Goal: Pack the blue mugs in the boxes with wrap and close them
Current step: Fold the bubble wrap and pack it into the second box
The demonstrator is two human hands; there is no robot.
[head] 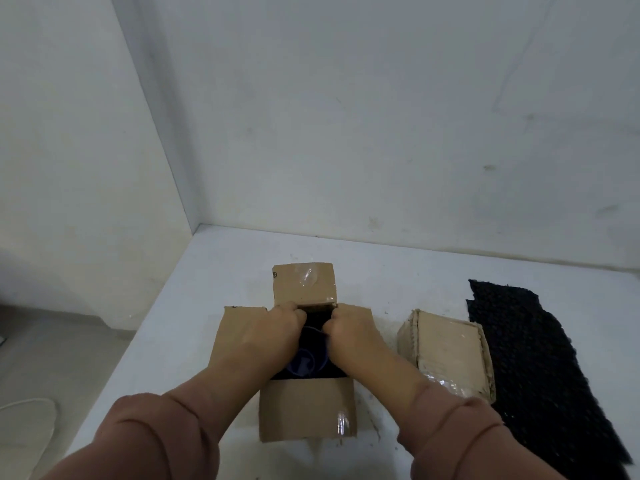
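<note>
Both hands [273, 330] curled into open box [304, 410]

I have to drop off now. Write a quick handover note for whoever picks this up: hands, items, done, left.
Left hand and right hand: both reach into the open box, fingers curled on the black wrap around the blue mug.
Second box: closed, right of it.
Spare wrap: flat on the table, far right.
Done: mug in box.
Left: tuck wrap, fold the four flaps shut.
</note>
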